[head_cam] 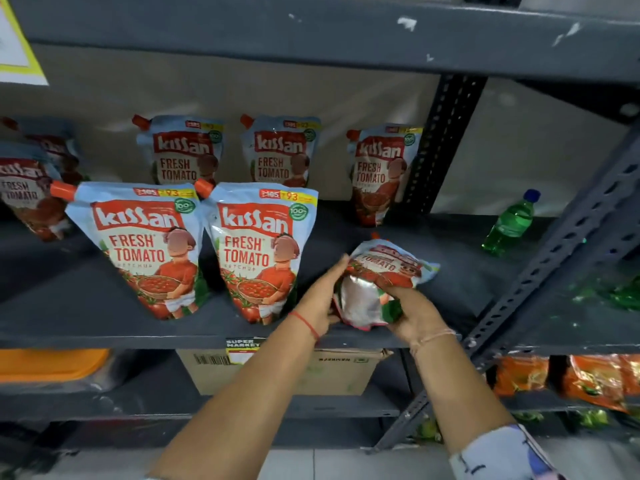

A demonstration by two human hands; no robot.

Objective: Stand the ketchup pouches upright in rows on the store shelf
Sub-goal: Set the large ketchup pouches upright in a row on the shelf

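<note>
A ketchup pouch (379, 271) lies tilted back near the front of the dark grey shelf (104, 327), its silver base toward me. My left hand (323, 296) grips its left side and my right hand (412, 313) holds its lower right corner. Two pouches stand upright in the front row, one to the left (142, 247) and one beside it (259, 251). Behind them three pouches stand in the back row, the left one (181, 150), the middle one (280, 150) and the right one (381, 171). More pouches (27, 188) stand at the far left, partly cut off.
A green plastic bottle (510, 223) stands on the neighbouring shelf bay at right. A perforated metal upright (440, 143) divides the bays. Below are a cardboard box (332, 372), an orange item (52, 363) and orange packets (595, 379). The upper shelf edge (311, 32) overhangs.
</note>
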